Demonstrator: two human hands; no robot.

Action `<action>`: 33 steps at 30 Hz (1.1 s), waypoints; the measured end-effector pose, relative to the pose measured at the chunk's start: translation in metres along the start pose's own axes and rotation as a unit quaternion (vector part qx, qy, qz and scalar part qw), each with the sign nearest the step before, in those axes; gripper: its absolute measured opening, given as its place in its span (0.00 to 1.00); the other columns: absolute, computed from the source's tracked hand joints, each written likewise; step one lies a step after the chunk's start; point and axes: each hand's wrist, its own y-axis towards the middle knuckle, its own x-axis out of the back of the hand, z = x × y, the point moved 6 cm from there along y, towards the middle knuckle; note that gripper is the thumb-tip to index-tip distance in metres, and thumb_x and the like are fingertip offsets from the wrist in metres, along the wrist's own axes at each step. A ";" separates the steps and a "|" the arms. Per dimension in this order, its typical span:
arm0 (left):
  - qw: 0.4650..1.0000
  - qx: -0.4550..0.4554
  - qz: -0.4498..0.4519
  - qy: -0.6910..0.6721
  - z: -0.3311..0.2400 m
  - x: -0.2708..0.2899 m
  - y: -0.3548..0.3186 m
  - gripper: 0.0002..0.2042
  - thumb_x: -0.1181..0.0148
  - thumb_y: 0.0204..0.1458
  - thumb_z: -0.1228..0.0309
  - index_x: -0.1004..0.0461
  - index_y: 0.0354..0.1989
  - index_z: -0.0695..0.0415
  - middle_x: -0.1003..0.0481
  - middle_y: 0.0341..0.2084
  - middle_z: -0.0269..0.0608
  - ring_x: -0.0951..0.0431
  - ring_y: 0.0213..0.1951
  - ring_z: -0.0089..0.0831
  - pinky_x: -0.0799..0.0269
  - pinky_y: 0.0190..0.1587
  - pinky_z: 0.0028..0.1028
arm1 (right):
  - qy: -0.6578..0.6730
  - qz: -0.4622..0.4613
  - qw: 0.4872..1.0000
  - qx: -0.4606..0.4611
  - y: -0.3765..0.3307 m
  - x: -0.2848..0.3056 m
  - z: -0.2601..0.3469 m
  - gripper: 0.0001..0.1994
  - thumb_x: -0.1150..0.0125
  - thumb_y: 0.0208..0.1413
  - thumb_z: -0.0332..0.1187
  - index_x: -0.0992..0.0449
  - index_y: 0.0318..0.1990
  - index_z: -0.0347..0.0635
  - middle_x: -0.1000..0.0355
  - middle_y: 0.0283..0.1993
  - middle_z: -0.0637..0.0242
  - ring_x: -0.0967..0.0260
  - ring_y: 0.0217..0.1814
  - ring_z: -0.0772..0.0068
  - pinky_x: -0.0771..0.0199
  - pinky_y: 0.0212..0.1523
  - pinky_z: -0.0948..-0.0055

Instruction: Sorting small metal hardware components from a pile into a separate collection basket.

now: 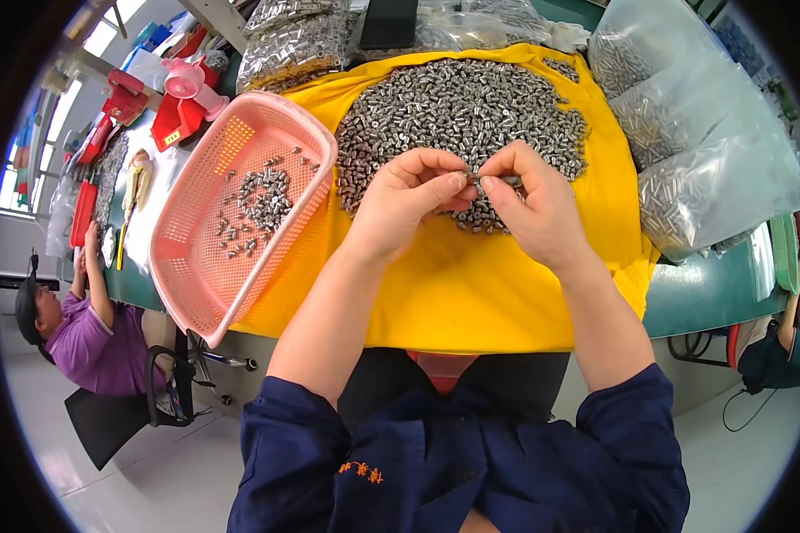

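My left hand (415, 197) and my right hand (535, 202) meet over the near edge of a large pile of small metal parts (458, 107). Thumb and forefinger of each are pinched around a tiny metal part (473, 178) between them. Its exact kind is too small to make out. The pile lies on a yellow cloth (436, 311) spread over the table. To the left of my left hand, a pink plastic basket (182, 244) stands tilted in view, with a smaller heap of similar metal parts (267, 200) on its bottom.
Clear bags of metal parts (676, 178) line the right side, and more bags (298, 44) lie at the back beside a black phone (389, 22). A pink fan (187, 80) and red bin (176, 123) stand back left. Co-workers sit left (98, 342) and right (782, 351).
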 end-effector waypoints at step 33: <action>0.797 -0.288 -0.286 0.446 -0.116 0.037 -0.068 0.06 0.45 0.42 0.80 0.28 0.30 0.62 0.27 0.27 0.37 0.28 0.31 0.19 0.33 0.34 0.18 | 0.056 -0.091 0.994 -0.031 0.001 0.018 -0.010 0.02 0.51 0.48 0.26 0.35 0.29 0.38 0.40 0.20 0.76 0.49 0.21 0.90 0.47 0.21 0.86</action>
